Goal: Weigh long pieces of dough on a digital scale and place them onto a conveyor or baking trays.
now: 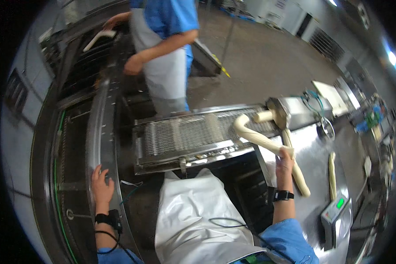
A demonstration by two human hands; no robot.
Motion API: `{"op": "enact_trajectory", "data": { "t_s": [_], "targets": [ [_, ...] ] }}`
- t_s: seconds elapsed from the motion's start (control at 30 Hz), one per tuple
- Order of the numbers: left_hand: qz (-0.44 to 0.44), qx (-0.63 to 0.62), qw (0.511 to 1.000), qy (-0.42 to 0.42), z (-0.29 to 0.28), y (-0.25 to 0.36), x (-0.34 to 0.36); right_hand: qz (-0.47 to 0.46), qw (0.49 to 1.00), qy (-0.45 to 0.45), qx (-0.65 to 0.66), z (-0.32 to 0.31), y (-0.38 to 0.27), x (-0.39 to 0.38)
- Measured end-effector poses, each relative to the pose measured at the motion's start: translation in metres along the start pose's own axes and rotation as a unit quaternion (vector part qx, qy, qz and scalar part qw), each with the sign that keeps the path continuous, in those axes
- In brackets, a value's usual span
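Note:
My right hand (pixel 285 163) is closed around one end of a thick, pale cream rope (pixel 257 137), made of dough or something like it. Its far end curves up and bends over above the mesh conveyor. Under and beside that hand, a second pale rope (pixel 300 178) lies on the steel table (pixel 314 154). My left hand (pixel 102 185), holding nothing, rests with fingers apart on the metal edge (pixel 105 145) of a long trough-like line on the left. A short pale piece (pixel 263 116) sticks out of the metal machine's outlet (pixel 282 112).
The mesh conveyor (pixel 185 134) runs across in front of me. A scale (pixel 336 213) with a green display and a thinner pale rope (pixel 332 176) are on the table's right. A co-worker in an apron (pixel 163 83) stands far left, one hand near a pale piece (pixel 99 39).

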State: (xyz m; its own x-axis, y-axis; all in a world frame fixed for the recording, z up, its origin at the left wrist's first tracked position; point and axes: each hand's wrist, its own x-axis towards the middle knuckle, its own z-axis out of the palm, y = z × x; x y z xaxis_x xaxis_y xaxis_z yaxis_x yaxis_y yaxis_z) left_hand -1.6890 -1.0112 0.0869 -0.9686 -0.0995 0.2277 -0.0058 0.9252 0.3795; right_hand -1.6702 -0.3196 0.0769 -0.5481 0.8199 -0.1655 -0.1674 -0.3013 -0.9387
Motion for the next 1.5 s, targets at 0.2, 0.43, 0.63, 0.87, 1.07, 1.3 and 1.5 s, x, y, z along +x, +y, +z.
{"op": "enact_trajectory", "data": {
  "t_s": [0.2, 0.43, 0.63, 0.87, 1.07, 1.3, 1.5],
  "targets": [
    [0.008, 0.033, 0.999, -0.005, 0.006, -0.011, -0.002, -0.206, 0.835, 0.247, -0.448, -0.162, -0.039, -0.063],
    [0.037, 0.046, 0.998, -0.009, 0.016, -0.019, -0.001, -0.348, 0.722, -0.002, -0.598, -0.153, -0.044, -0.046],
    [0.045, 0.053, 0.998, -0.003, 0.009, -0.017, -0.004, -0.244, 0.721, -0.094, -0.641, -0.099, -0.055, -0.020],
    [0.014, 0.087, 0.996, -0.026, 0.004, -0.008, -0.001, -0.363, 0.672, -0.067, -0.642, -0.026, -0.050, 0.006],
    [0.018, 0.083, 0.996, -0.027, 0.002, -0.020, -0.003, -0.398, 0.617, -0.341, -0.587, 0.131, 0.033, -0.010],
    [0.004, 0.058, 0.997, -0.041, -0.003, -0.002, -0.001, -0.437, 0.487, -0.320, -0.685, 0.220, 0.086, -0.045],
    [0.033, 0.058, 0.998, -0.008, 0.003, -0.008, -0.001, -0.394, 0.533, -0.366, -0.653, 0.213, 0.059, -0.071]
  ]
}}
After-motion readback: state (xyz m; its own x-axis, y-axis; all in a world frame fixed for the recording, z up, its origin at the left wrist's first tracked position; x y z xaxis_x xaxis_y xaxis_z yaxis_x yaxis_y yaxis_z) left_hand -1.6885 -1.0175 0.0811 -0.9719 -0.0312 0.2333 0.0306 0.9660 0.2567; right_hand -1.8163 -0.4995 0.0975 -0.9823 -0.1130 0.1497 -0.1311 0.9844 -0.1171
